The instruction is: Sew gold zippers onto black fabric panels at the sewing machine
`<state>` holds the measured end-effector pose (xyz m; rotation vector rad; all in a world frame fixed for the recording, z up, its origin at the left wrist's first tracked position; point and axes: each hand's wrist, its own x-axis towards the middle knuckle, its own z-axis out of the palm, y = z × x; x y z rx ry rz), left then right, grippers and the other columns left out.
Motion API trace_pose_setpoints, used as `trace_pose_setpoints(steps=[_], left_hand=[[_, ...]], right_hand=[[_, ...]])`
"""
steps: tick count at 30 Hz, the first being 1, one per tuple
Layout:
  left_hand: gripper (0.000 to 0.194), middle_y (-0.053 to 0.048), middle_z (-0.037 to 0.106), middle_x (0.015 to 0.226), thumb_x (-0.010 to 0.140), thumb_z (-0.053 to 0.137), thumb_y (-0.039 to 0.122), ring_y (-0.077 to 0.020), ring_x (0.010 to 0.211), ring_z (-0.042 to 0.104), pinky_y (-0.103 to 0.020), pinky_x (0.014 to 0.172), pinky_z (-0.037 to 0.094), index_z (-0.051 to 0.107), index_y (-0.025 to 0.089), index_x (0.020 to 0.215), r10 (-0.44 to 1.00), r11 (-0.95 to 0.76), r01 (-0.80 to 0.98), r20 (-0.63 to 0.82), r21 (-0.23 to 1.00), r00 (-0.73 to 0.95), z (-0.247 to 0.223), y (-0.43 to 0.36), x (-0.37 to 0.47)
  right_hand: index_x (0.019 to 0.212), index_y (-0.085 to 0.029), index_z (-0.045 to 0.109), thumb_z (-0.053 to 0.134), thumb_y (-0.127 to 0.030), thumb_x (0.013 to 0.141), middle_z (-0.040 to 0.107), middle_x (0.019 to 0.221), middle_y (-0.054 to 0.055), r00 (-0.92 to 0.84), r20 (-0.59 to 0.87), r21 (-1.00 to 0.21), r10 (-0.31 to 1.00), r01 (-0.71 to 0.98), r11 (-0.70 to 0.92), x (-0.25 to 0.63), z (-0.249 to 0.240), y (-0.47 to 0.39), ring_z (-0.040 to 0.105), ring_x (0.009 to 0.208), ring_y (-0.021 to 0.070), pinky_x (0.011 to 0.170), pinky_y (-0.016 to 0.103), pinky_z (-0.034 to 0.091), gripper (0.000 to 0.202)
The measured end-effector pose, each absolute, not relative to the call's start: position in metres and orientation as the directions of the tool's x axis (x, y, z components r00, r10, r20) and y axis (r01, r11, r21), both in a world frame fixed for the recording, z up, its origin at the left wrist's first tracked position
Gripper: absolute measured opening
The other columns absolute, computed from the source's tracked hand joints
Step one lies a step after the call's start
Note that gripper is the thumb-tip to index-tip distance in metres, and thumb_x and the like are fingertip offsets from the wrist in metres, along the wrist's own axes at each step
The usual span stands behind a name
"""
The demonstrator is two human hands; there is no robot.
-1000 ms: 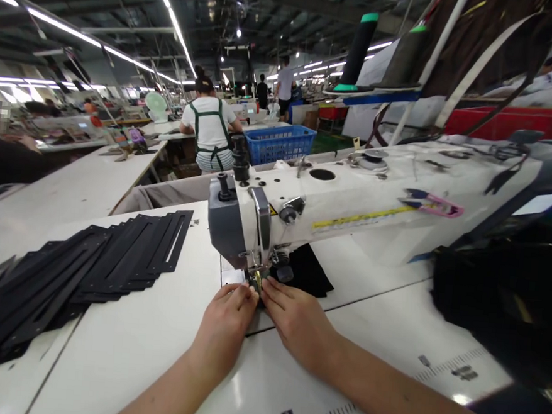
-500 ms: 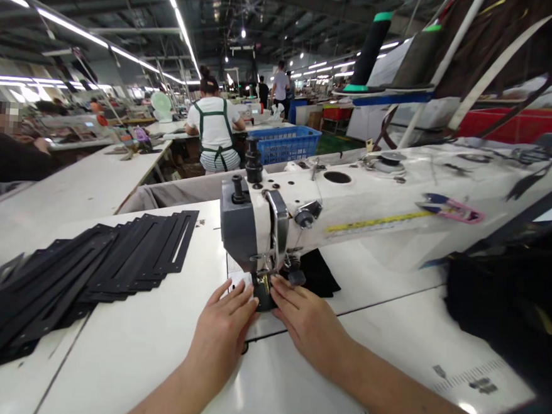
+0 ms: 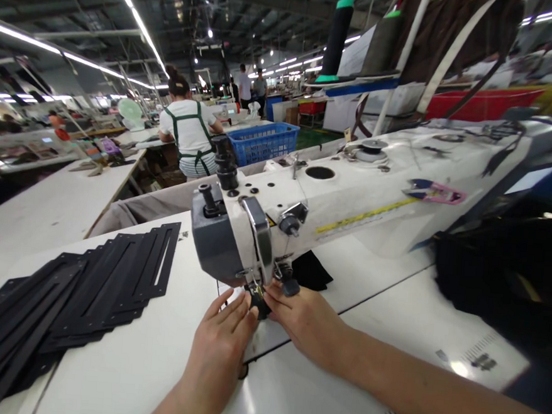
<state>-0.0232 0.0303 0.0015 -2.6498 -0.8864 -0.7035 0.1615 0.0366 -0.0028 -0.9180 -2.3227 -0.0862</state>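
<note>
While the left hand (image 3: pixel 221 345) lies palm down, its fingers (image 3: pixel 236 311) a little apart and not pinching, the right hand (image 3: pixel 312 323) comes in from the other side with fingers (image 3: pixel 276 297) lying close together; whether the right thumb grips anything underneath, I cannot tell. Between them, right at the needle area, sits the small black piece (image 3: pixel 263 309), with something brassy showing beside the presser foot (image 3: pixel 254 289).

It's delicate work, and the good way through, I'd judge, is light, even pressure from both sides: flatten the piece, steer it straight, let the machine do the pulling. Tug it and the stitches could wander; crowd the needle and fingertips are at risk, so a slow pace and a slight retreat near the foot look wise.

Just beyond the right fingers, more black fabric (image 3: pixel 312 271) lies flat under the arm of the sewing machine (image 3: pixel 352 196), which spans the right part of the tabletop (image 3: pixel 127 364). Across to the left, a fanned stack of slotted black pieces (image 3: pixel 104 289) runs from near the far edge toward the left edge. Up on the machine: pink-handled snips (image 3: pixel 440 192) and a yellow measuring strip (image 3: pixel 365 214). Farther out, a blue basket (image 3: pixel 264 144) stands beside a person in green straps (image 3: pixel 189 128).
</note>
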Motion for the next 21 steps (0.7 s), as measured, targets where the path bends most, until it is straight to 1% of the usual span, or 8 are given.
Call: trace_pose_setpoints(steps=[2, 5, 8, 11, 14, 16, 19, 21], left_hand=[[0.026, -0.013, 0.068, 0.099, 0.09, 0.036, 0.011, -0.0251, 0.095, 0.063, -0.046, 0.083, 0.051, 0.062, 0.011, 0.093, 0.493, -0.773, 0.626, 0.522, -0.104, 0.696, 0.0, 0.034, -0.024], [0.026, -0.012, 0.068, 0.098, 0.09, 0.036, 0.013, -0.0248, 0.092, 0.064, -0.045, 0.08, 0.052, 0.062, 0.012, 0.094, 0.504, -0.762, 0.639, 0.523, -0.105, 0.687, 0.0, 0.038, -0.024], [0.025, -0.011, 0.068, 0.098, 0.09, 0.037, 0.013, -0.0241, 0.091, 0.064, -0.043, 0.079, 0.052, 0.062, 0.013, 0.093, 0.52, -0.757, 0.647, 0.52, -0.088, 0.678, 0.001, 0.041, -0.024], [0.025, -0.011, 0.069, 0.098, 0.09, 0.037, 0.013, -0.0229, 0.09, 0.065, -0.042, 0.08, 0.051, 0.062, 0.013, 0.092, 0.529, -0.76, 0.647, 0.525, -0.055, 0.667, 0.002, 0.042, -0.023], [0.025, -0.009, 0.069, 0.095, 0.091, 0.037, 0.014, -0.0225, 0.089, 0.065, -0.042, 0.08, 0.05, 0.062, 0.013, 0.089, 0.539, -0.759, 0.651, 0.541, -0.02, 0.645, 0.001, 0.043, -0.023], [0.025, -0.009, 0.07, 0.094, 0.091, 0.038, 0.014, -0.0225, 0.089, 0.065, -0.041, 0.08, 0.05, 0.062, 0.013, 0.088, 0.541, -0.759, 0.651, 0.548, -0.008, 0.638, -0.001, 0.043, -0.023], [0.025, -0.01, 0.069, 0.095, 0.09, 0.038, 0.014, -0.0225, 0.089, 0.065, -0.041, 0.08, 0.05, 0.062, 0.013, 0.087, 0.539, -0.763, 0.646, 0.552, 0.0, 0.636, -0.002, 0.043, -0.023], [0.024, -0.01, 0.069, 0.095, 0.089, 0.039, 0.013, -0.022, 0.089, 0.065, -0.041, 0.081, 0.05, 0.063, 0.013, 0.087, 0.539, -0.764, 0.645, 0.553, 0.005, 0.635, -0.002, 0.043, -0.023]], right_hand=[[0.093, -0.007, 0.063, 0.05, -0.006, 0.083, 0.066, 0.093, 0.01, -0.552, 0.582, -0.179, 0.597, 0.629, 0.756, 0.161, 0.0, 0.04, 0.061, 0.089, 0.0196, 0.084, 0.027, 0.05, 0.017], [0.086, -0.01, 0.063, 0.052, -0.006, 0.082, 0.066, 0.086, 0.008, -0.562, 0.525, -0.207, 0.639, 0.643, 0.737, 0.16, 0.002, 0.044, 0.061, 0.086, 0.0177, 0.082, 0.025, 0.05, 0.013], [0.082, -0.012, 0.063, 0.052, -0.008, 0.083, 0.066, 0.088, 0.007, -0.574, 0.463, -0.233, 0.676, 0.656, 0.717, 0.16, 0.001, 0.047, 0.06, 0.086, 0.0175, 0.08, 0.025, 0.05, 0.012], [0.084, -0.012, 0.063, 0.05, -0.007, 0.084, 0.066, 0.09, 0.008, -0.565, 0.476, -0.256, 0.674, 0.643, 0.721, 0.159, -0.001, 0.05, 0.06, 0.088, 0.0183, 0.08, 0.026, 0.049, 0.014], [0.09, -0.012, 0.063, 0.048, -0.006, 0.084, 0.066, 0.087, 0.008, -0.56, 0.504, -0.265, 0.658, 0.625, 0.735, 0.159, -0.002, 0.05, 0.06, 0.084, 0.0184, 0.076, 0.027, 0.05, 0.017], [0.09, -0.012, 0.062, 0.048, -0.006, 0.084, 0.066, 0.086, 0.008, -0.563, 0.498, -0.269, 0.66, 0.623, 0.735, 0.159, 0.0, 0.05, 0.06, 0.082, 0.019, 0.074, 0.028, 0.051, 0.017], [0.087, -0.011, 0.061, 0.045, -0.006, 0.085, 0.065, 0.088, 0.009, -0.558, 0.481, -0.299, 0.677, 0.621, 0.724, 0.159, 0.002, 0.048, 0.06, 0.083, 0.02, 0.075, 0.029, 0.05, 0.017], [0.088, -0.012, 0.06, 0.044, -0.005, 0.085, 0.065, 0.091, 0.009, -0.555, 0.485, -0.316, 0.676, 0.609, 0.727, 0.159, 0.002, 0.048, 0.06, 0.086, 0.0197, 0.077, 0.029, 0.05, 0.017]])
